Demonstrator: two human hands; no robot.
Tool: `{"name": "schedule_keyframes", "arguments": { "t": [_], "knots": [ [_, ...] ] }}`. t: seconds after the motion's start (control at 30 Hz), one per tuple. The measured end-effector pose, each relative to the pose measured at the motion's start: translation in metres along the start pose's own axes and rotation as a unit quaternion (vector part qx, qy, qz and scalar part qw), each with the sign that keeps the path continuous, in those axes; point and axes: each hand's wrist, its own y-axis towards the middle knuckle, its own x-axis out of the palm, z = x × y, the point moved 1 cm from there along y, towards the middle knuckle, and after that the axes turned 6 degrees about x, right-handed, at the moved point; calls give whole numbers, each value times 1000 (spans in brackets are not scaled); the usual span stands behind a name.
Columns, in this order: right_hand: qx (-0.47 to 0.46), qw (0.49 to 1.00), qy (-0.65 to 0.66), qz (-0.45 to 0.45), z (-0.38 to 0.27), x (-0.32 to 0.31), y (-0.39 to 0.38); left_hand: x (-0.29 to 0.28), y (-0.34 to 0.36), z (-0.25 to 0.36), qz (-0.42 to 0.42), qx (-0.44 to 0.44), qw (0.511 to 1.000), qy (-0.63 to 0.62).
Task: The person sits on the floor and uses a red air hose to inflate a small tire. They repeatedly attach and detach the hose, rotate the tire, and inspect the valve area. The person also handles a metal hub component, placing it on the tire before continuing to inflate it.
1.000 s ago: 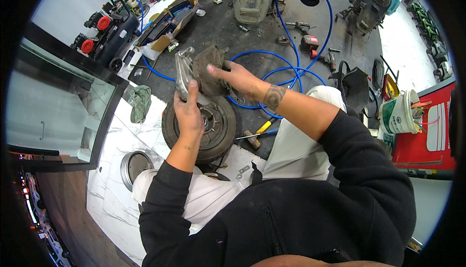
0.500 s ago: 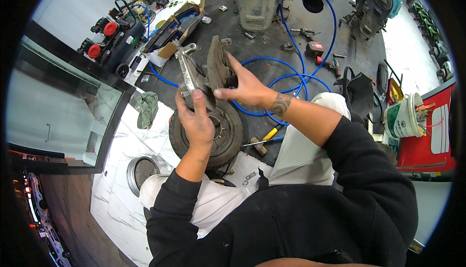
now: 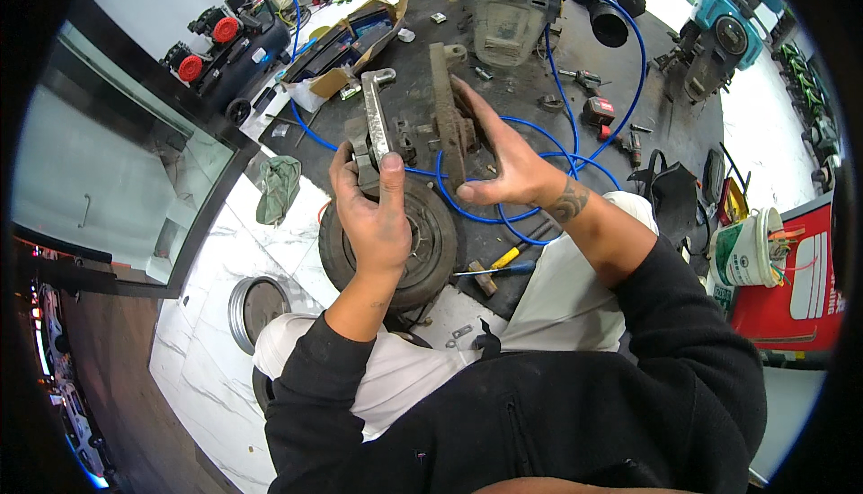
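Note:
Raised over the floor, my left hand (image 3: 373, 224) grips a silver metal casting (image 3: 376, 116) with a lug on its upper end, thumb pressed against its near edge. My right hand (image 3: 512, 166) is wrapped round a grimy brown metal plate (image 3: 442, 89), which also has a lug at the top and is seen nearly edge-on. The two parts are held upright and face each other with a gap between them; their exact kind does not show. Below my left hand lies a small wheel with a black tyre (image 3: 337, 265), partly covered by that hand.
A blue hose (image 3: 548, 148) loops across the dark mat. A hammer (image 3: 484, 283) and a yellow-handled screwdriver (image 3: 505, 258) lie beside the wheel. A bare rim (image 3: 241, 314) rests on the tiles. A white-green bucket (image 3: 742, 256) stands right, a compressor (image 3: 256, 58) far left.
The two metal parts have come further apart and turned more edge-on, with the brown plate shifted right in my right hand. The view has also shifted slightly.

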Motion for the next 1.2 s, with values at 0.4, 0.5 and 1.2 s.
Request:
{"name": "schedule_keyframes", "arguments": {
  "t": [0.4, 0.5, 1.2],
  "knots": [
    [-10, 998, -3, -58, -10, -2, -3, 7, -4, 2, -28, -71, 972, -224],
    [-3, 998, 12, -55, -11, -4, -2, 8, -1, 5, -30, -80, 962, -259],
    [60, 985, 160, -31, -17, -11, 6, 3, 9, 19, -58, -147, 905, -396]
  ]
}}
